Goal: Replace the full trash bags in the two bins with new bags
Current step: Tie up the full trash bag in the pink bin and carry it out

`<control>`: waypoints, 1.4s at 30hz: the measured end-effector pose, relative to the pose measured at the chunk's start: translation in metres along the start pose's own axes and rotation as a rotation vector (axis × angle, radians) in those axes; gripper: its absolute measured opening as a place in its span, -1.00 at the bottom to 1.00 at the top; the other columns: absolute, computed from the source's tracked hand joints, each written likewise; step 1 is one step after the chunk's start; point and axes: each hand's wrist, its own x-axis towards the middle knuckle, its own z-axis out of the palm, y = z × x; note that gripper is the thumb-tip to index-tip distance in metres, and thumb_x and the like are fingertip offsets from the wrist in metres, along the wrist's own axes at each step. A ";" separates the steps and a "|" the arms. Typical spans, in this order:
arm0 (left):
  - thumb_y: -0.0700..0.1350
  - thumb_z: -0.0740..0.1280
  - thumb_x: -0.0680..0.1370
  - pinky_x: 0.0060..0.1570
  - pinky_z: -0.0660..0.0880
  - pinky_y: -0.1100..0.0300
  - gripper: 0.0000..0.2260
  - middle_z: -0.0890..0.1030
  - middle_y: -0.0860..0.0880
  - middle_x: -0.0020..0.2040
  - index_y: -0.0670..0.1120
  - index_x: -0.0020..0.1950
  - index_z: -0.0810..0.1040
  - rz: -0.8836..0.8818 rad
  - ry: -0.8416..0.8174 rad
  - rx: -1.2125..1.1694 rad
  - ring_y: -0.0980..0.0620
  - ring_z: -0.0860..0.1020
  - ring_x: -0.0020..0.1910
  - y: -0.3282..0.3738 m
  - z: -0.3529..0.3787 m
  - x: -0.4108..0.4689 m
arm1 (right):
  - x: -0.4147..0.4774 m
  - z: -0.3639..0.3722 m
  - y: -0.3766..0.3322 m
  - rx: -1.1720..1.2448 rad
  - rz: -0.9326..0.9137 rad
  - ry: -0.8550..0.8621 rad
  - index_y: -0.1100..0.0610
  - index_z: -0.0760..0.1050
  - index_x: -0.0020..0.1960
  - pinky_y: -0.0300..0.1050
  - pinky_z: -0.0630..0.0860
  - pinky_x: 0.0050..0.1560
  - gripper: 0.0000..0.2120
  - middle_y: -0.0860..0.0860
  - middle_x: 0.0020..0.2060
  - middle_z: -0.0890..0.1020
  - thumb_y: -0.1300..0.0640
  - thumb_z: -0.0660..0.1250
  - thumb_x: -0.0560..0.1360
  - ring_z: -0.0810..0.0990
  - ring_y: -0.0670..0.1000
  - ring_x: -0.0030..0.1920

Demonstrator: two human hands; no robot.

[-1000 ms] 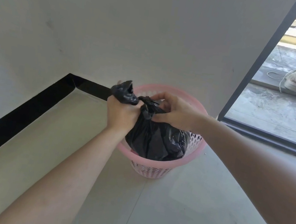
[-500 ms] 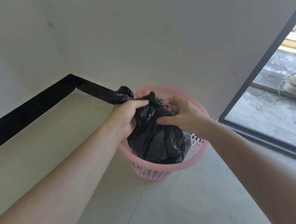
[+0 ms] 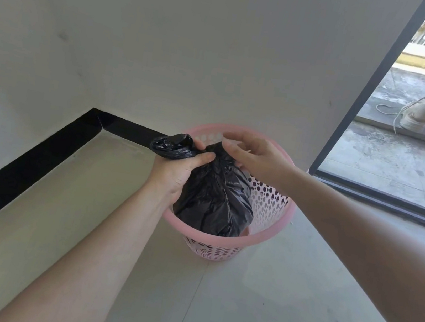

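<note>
A pink perforated plastic bin (image 3: 270, 226) stands on the floor near the room's corner. A full black trash bag (image 3: 214, 197) sits partly raised inside it, its neck gathered. My left hand (image 3: 176, 172) is clenched around that neck, and the twisted loose end sticks out to the left of my fist. My right hand (image 3: 256, 156) hovers at the top of the bag on its right side, fingers loosely curled and touching the plastic; whether it grips is unclear. Only one bin is in view.
White walls with a black skirting board (image 3: 25, 168) meet in the corner behind the bin. A dark-framed glass door (image 3: 357, 105) stands at the right, with a shoe (image 3: 417, 114) on the concrete outside. Grey floor lies in front.
The bag has risen higher out of the bin. My left hand has closed lower around the neck, and my right hand has loosened from a pinch to a light touch on top.
</note>
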 end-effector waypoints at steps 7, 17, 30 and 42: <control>-0.07 0.37 0.58 0.22 0.54 -0.04 -0.83 0.68 -0.11 0.00 -0.15 -0.08 0.63 -0.001 -0.007 -0.048 -0.04 0.64 0.03 0.002 0.004 0.005 | 0.005 -0.005 -0.002 -0.581 -0.257 0.105 0.02 0.59 0.13 -0.11 0.48 -0.08 -0.75 -0.11 -0.06 0.53 -0.09 0.25 0.62 0.55 -0.06 -0.15; -0.03 0.18 0.67 -0.18 0.40 0.14 -0.58 0.22 0.02 -0.52 -0.05 -0.39 0.25 -0.088 0.147 -0.026 0.04 0.35 -0.49 0.008 -0.003 0.013 | -0.006 -0.010 0.020 -1.088 -0.379 0.022 0.03 0.47 0.15 0.00 0.38 0.03 -0.67 -0.03 -0.05 0.58 -0.08 -0.01 0.69 0.54 0.08 -0.02; -0.08 0.33 0.59 -0.04 0.54 0.34 -0.68 0.58 0.04 -0.13 -0.20 0.26 0.39 0.125 0.060 0.693 0.30 0.59 -0.14 0.012 -0.023 0.015 | -0.013 0.000 0.027 -0.735 -0.256 0.111 0.04 0.25 0.03 -0.01 0.30 -0.41 -0.83 -0.01 -0.41 0.47 -0.03 0.01 0.69 0.46 0.09 -0.42; 0.23 0.44 0.40 0.20 0.50 0.02 -0.41 0.58 0.09 0.24 0.13 0.38 0.39 0.255 -0.236 1.165 0.03 0.54 0.23 0.075 -0.008 -0.007 | -0.015 -0.016 -0.049 -0.292 -0.249 0.261 0.00 0.24 0.11 0.02 0.45 -0.28 -0.89 -0.16 -0.32 0.49 -0.03 0.05 0.67 0.50 -0.01 -0.33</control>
